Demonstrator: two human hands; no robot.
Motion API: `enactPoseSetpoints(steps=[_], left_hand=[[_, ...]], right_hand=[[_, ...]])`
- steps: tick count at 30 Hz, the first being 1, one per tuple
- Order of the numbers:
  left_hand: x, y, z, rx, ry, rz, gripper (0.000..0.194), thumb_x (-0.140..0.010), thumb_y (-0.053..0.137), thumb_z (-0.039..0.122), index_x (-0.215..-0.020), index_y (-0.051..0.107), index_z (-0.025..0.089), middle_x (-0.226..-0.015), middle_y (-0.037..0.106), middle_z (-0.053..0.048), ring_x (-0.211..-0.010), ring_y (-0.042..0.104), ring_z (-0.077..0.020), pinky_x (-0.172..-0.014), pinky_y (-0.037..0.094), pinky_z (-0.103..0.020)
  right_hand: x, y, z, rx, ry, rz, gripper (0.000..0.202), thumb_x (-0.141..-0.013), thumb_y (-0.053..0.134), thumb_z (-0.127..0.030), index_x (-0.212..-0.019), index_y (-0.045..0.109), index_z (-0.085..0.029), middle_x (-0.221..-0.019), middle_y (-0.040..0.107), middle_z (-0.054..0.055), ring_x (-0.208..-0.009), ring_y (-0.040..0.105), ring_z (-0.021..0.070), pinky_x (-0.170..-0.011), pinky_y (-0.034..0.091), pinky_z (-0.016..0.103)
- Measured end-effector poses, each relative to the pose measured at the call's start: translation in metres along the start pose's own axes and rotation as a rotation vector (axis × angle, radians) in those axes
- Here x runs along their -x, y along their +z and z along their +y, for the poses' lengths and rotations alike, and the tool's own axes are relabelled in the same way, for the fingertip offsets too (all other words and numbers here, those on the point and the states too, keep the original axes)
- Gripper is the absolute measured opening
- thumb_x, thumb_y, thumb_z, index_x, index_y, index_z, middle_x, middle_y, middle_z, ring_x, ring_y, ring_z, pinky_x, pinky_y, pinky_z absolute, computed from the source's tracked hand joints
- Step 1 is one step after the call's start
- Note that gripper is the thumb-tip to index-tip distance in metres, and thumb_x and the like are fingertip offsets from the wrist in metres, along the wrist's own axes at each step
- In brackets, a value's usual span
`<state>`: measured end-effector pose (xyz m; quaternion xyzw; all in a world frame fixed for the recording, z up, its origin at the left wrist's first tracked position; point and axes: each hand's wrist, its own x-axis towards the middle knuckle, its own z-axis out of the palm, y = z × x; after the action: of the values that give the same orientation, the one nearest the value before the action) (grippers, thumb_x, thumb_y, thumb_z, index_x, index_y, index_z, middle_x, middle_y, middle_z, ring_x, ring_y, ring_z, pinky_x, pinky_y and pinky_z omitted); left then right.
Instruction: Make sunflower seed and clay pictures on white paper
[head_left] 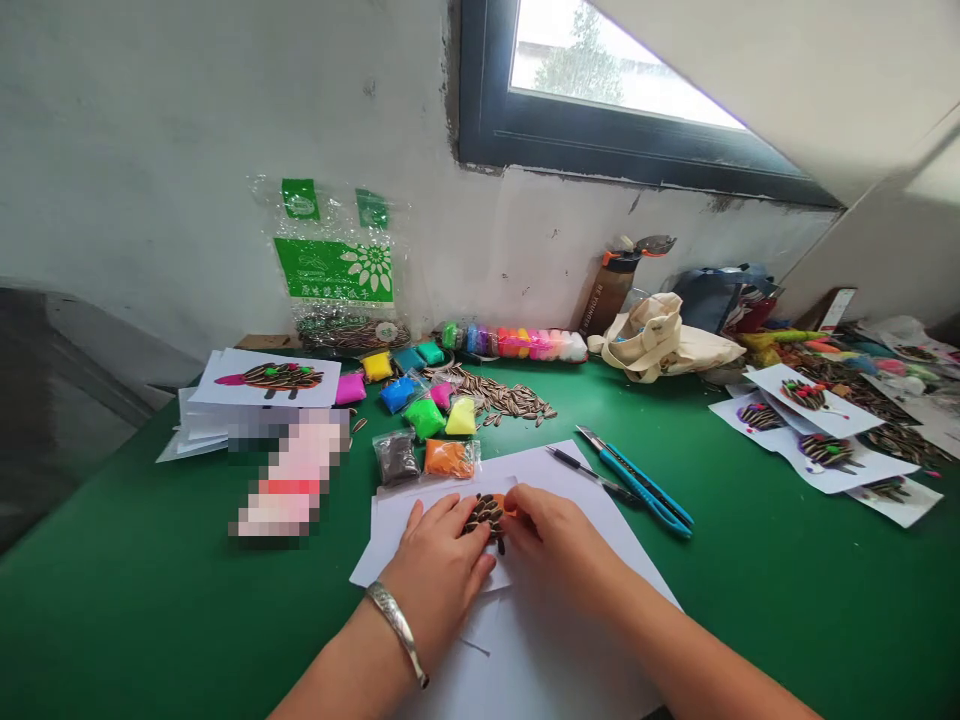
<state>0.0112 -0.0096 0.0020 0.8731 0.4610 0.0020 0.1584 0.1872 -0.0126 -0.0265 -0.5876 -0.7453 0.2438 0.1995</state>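
Note:
My left hand (439, 560), with a silver bangle at the wrist, lies with its fingers stretched on a small white card (390, 535). Beside its fingertips is a hedgehog-like cluster of striped sunflower seeds (484, 514) on dark clay. At the cluster's right end, my right hand (562, 535) is closed, thumb and fingertips pinched at a piece of orange clay (509, 503) that they partly cover. Larger white sheets (570, 640) lie beneath the card. Just behind it are packets of black clay (396, 458) and orange clay (450, 458).
A black pen (589, 472) and a blue utility knife (645, 490) lie right of my hands. Several coloured clay packets (424, 417) and loose seeds (510, 392) sit farther back. Finished seed pictures stand in piles at left (274, 380) and right (817, 400). A bottle (606, 290) stands by the wall.

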Motion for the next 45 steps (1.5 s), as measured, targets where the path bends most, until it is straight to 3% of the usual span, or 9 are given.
enactPoseSetpoints(steps=[3, 16, 20, 26, 32, 45], left_hand=[[0.001, 0.001, 0.0, 0.006, -0.005, 0.002, 0.031, -0.088, 0.049, 0.021, -0.115, 0.063, 0.024, -0.137, 0.051, -0.009, -0.127, 0.043, -0.0299, -0.104, 0.03, -0.06], [0.0, 0.001, 0.002, 0.035, -0.014, -0.013, 0.032, -0.088, 0.05, 0.02, -0.118, 0.062, 0.022, -0.137, 0.05, -0.01, -0.128, 0.042, -0.0301, -0.106, 0.028, -0.06], [0.001, -0.001, 0.002, 0.035, -0.003, -0.005, 0.032, -0.088, 0.05, 0.019, -0.117, 0.062, 0.021, -0.136, 0.051, -0.011, -0.127, 0.043, -0.0309, -0.105, 0.029, -0.061], [0.003, 0.002, -0.003, 0.06, 0.027, 0.067, 0.036, -0.084, 0.055, 0.018, -0.12, 0.06, 0.021, -0.136, 0.051, -0.011, -0.127, 0.043, -0.0329, -0.103, 0.035, -0.059], [0.004, -0.001, -0.014, 0.051, 0.031, 0.197, 0.035, -0.086, 0.053, 0.019, -0.121, 0.058, 0.017, -0.129, 0.057, -0.011, -0.124, 0.046, -0.0304, -0.104, 0.038, -0.051], [0.002, -0.001, -0.027, 0.028, -0.052, 0.18, 0.024, -0.086, 0.054, 0.022, -0.106, 0.066, 0.014, -0.117, 0.064, -0.013, -0.118, 0.051, -0.031, -0.101, 0.042, -0.048]], right_hand=[[0.004, -0.004, 0.004, 0.041, -0.013, 0.002, 0.019, -0.087, 0.046, -0.017, -0.069, 0.052, -0.019, -0.069, 0.056, -0.002, -0.065, 0.05, 0.0116, -0.058, 0.03, 0.022], [0.003, 0.011, 0.014, 0.077, -0.185, 0.003, 0.016, -0.09, 0.043, -0.018, -0.088, 0.058, -0.019, -0.081, 0.063, 0.002, -0.071, 0.056, 0.0142, -0.062, 0.035, 0.023], [0.002, 0.007, 0.009, 0.044, -0.163, -0.014, 0.016, -0.089, 0.045, -0.018, -0.092, 0.06, -0.02, -0.082, 0.064, 0.002, -0.071, 0.056, 0.0142, -0.062, 0.035, 0.023], [-0.001, -0.01, 0.005, 0.004, 0.002, 0.019, 0.021, -0.086, 0.046, -0.013, -0.07, 0.058, -0.018, -0.068, 0.059, -0.001, -0.064, 0.051, 0.0125, -0.059, 0.033, 0.022], [0.001, -0.01, 0.004, -0.027, -0.055, 0.065, 0.02, -0.09, 0.047, -0.016, -0.079, 0.063, -0.02, -0.077, 0.057, 0.001, -0.069, 0.052, 0.0121, -0.062, 0.035, 0.021], [0.004, -0.008, -0.001, -0.053, -0.144, 0.001, 0.021, -0.088, 0.049, -0.015, -0.094, 0.067, -0.024, -0.078, 0.058, 0.001, -0.07, 0.054, 0.0129, -0.062, 0.037, 0.021]])
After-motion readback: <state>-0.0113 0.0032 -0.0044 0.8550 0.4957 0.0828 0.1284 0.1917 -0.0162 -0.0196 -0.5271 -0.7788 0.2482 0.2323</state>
